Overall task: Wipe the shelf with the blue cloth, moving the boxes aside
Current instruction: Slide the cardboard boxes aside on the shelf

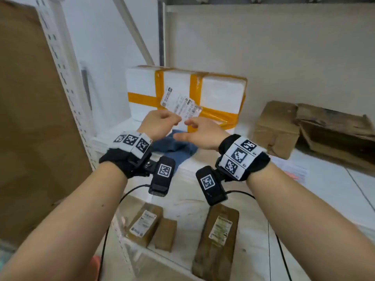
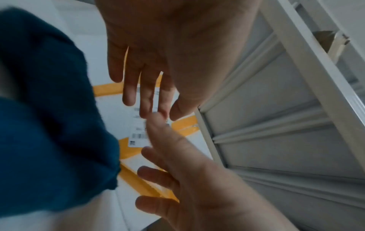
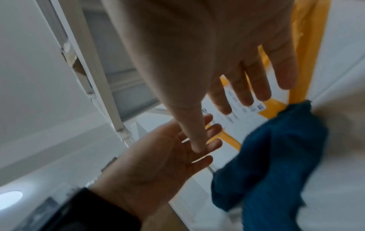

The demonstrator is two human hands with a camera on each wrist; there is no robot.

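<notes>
A white foam box point(image 1: 221, 92) bound with orange tape and bearing a paper label stands at the back left of the white shelf point(image 1: 324, 185). The blue cloth point(image 1: 174, 149) lies crumpled on the shelf in front of it, held by neither hand. My left hand point(image 1: 162, 121) and right hand point(image 1: 196, 131) hover side by side above the cloth, close to the box's front face. In the left wrist view the left hand's fingers point(image 2: 128, 93) are straight, with the cloth point(image 2: 49, 117) beside them. The right wrist view shows the right hand's fingers point(image 3: 247, 90) straight over the label, next to the cloth point(image 3: 266, 164).
A closed cardboard box point(image 1: 278, 126) and a torn, flattened one point(image 1: 334, 130) sit on the shelf to the right. A white perforated upright point(image 1: 67, 82) stands on the left. Brown parcels point(image 1: 219, 238) lie on the lower shelf.
</notes>
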